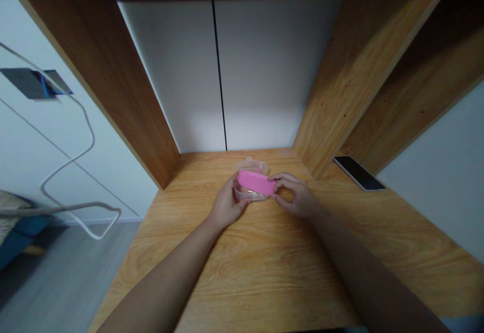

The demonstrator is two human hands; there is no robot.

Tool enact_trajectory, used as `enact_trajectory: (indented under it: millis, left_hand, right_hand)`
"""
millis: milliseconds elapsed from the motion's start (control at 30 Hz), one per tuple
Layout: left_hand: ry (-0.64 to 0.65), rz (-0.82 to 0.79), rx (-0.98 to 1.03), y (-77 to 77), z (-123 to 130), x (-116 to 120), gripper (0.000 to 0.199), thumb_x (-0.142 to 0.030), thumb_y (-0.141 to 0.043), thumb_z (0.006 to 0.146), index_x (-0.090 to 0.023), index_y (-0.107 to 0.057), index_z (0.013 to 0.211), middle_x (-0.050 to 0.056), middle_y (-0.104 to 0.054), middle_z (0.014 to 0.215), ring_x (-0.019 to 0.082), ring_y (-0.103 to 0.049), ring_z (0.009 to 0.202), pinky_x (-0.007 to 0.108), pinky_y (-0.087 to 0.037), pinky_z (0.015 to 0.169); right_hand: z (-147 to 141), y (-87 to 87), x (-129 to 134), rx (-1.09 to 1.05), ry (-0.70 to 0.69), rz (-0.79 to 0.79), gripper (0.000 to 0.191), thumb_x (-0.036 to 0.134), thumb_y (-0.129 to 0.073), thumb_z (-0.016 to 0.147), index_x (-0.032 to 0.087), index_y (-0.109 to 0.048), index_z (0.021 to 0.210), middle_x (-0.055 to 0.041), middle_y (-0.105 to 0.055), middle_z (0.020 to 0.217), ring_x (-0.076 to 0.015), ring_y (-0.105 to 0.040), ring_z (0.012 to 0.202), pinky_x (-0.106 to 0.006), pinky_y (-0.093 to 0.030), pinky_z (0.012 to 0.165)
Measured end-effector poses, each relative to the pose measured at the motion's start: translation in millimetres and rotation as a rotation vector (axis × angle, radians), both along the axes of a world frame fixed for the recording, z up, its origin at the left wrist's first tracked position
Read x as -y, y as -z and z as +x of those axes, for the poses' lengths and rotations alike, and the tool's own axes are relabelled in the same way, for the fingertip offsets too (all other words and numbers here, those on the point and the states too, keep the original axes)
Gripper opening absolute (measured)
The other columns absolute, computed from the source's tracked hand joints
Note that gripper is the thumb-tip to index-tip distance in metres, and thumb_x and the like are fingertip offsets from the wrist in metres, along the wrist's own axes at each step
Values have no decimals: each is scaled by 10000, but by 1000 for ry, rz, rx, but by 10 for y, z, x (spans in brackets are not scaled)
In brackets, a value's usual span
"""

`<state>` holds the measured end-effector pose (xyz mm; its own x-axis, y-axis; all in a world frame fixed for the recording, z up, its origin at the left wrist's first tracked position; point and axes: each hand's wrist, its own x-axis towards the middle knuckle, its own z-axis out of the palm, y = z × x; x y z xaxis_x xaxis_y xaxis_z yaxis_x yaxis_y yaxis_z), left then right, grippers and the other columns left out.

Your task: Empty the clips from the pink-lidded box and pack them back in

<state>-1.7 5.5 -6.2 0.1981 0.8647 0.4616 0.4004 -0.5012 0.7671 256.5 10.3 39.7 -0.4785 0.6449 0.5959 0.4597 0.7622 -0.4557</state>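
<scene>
A clear plastic box stands on the wooden desk, its clear lid open behind it. Above the box, a pink oval piece is tilted, its right end higher off the box than I can judge. My left hand wraps round the left side of the box, thumb at the front and fingers by the left end of the pink piece. My right hand pinches the right end of the pink piece between fingers and thumb. Small contents inside the box are too blurred to name.
A dark-screened phone lies on the desk at the right, beyond a wooden upright. Another wooden panel rises at the left. A white cable hangs by a wall socket further left.
</scene>
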Motion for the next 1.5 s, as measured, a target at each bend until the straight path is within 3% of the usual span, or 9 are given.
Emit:
enact_trajectory:
  millis: [200, 400, 633, 967, 1200, 1500]
  left_hand:
    - [-18, -8, -20, -31, -10, 15, 888, -196, -777, 745, -192, -336, 1516, 152, -543, 1458, 290, -543, 1334, 489, -414, 1159]
    - [-63, -16, -59, -2, -19, 11, 912, -253, -798, 738, -180, -331, 1519, 166, -537, 1457, 312, -546, 1327, 505, -428, 1144]
    - [-66, -2, -81, 46, -32, -5, 895, -264, -790, 747, -171, -339, 1515, 171, -534, 1462, 318, -540, 1334, 513, -434, 1136]
    - [-41, 82, -126, -7, -7, 38, 880, -318, -746, 800, -162, -297, 1541, 185, -518, 1466, 312, -546, 1315, 496, -442, 1120]
    - [-44, 43, -173, -133, -6, 92, 535, -368, -494, 997, -226, -419, 1507, 129, -575, 1414, 267, -572, 1273, 458, -440, 1113]
    - [-55, 19, -122, -106, 6, 40, 519, -391, -530, 982, -204, -497, 1464, 122, -602, 1401, 258, -592, 1259, 433, -447, 1115]
  right_hand:
    - [-28, 44, -35, 21, 19, 43, 116, 288, -706, 873, 241, -605, 843, -92, -707, 1162, -242, -664, 1115, -428, -547, 971]
    - [-70, 25, 5, 41, 6, -1, 20, 234, -641, 906, 238, -633, 924, -108, -677, 1270, -253, -644, 1196, -446, -541, 1006]
    - [-115, 92, -41, 96, -41, 17, 364, 177, -543, 958, 297, -671, 1278, -68, -625, 1396, -246, -547, 1344, -487, -471, 1123]
    - [-122, 131, -91, 134, -16, 94, 396, 249, -676, 898, 318, -685, 1288, -74, -649, 1366, -275, -583, 1304, -516, -504, 1086]
    - [-127, 184, -98, 186, 2, 103, 445, 206, -628, 932, 324, -621, 1361, -60, -573, 1446, -248, -541, 1353, -490, -480, 1118]
    - [-159, 176, -44, 293, 15, 164, 534, 70, -536, 911, 317, -602, 1380, -64, -552, 1463, -250, -518, 1370, -501, -485, 1110]
